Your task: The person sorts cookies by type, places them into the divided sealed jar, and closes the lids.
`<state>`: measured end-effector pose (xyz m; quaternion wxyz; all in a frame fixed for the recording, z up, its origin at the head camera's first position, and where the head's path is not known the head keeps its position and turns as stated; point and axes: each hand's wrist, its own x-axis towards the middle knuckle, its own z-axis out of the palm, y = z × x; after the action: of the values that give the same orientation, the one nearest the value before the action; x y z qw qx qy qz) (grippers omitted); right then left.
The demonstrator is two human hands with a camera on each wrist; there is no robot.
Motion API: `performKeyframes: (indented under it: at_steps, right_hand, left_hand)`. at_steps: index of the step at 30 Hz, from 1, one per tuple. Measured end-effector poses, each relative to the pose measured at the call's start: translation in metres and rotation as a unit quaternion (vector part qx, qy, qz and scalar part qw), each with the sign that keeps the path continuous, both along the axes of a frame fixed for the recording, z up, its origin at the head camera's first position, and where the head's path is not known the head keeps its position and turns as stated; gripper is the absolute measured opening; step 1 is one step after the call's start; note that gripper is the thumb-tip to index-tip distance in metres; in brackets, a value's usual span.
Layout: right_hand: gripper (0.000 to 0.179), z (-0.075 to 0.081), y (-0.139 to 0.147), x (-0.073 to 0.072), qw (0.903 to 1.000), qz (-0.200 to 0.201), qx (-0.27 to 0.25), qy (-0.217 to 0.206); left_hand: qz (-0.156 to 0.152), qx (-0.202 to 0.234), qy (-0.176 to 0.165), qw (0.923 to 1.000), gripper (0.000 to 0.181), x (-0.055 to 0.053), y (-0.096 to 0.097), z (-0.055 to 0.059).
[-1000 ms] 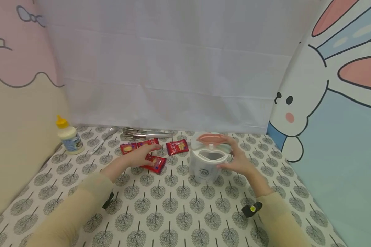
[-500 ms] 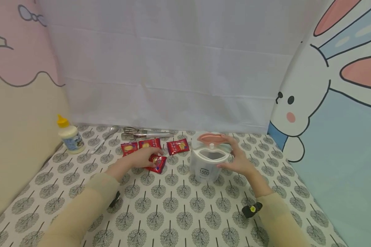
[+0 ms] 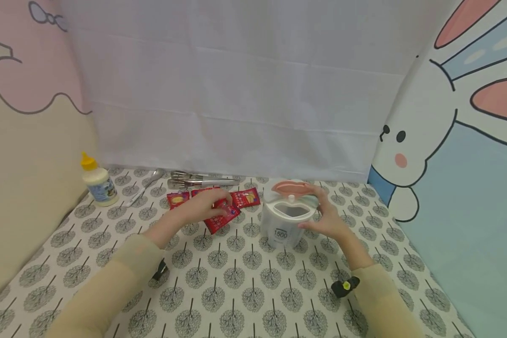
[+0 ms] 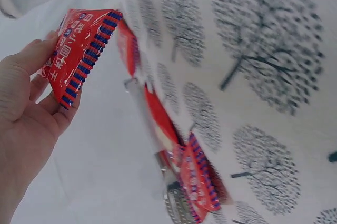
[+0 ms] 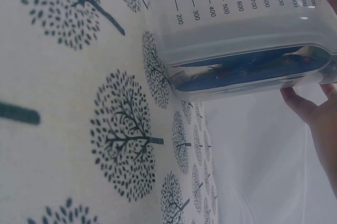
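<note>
In the head view my left hand pinches a red snack packet between thumb and fingers. The left wrist view shows this packet held off the table. My right hand grips the upper side of a clear plastic storage jar marked 1500, which stands upright. Its white top has a mouth-shaped opening with a pink flap raised behind it. Graduation marks run along the jar wall in the right wrist view. More red packets lie behind the left hand, partly hidden by it.
A squeeze bottle with a yellow cap stands at the back left. Beside it lies a spoon, then metal utensils along the back edge. A tree-patterned cloth covers the table, with a white curtain behind.
My left hand has taken hold of the front packet and lifted it, shifting right towards the jar. The right hand stays on the jar.
</note>
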<state>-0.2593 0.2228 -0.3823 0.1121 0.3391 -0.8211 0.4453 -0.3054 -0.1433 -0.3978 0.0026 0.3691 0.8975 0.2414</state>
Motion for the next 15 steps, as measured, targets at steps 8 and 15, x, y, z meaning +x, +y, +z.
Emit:
performKeyframes:
  at_steps: [8, 15]
  right_hand:
    - [0.102, -0.003, 0.001, -0.002, 0.9999, 0.008, -0.009, -0.001]
    - [0.104, -0.002, 0.002, -0.002, 0.9999, 0.013, -0.008, 0.006]
  left_hand:
    - [0.039, 0.098, 0.01, 0.9943, 0.027, 0.011, 0.013, 0.036]
    - [0.034, 0.224, 0.016, 0.974, 0.031, 0.025, 0.036, 0.077]
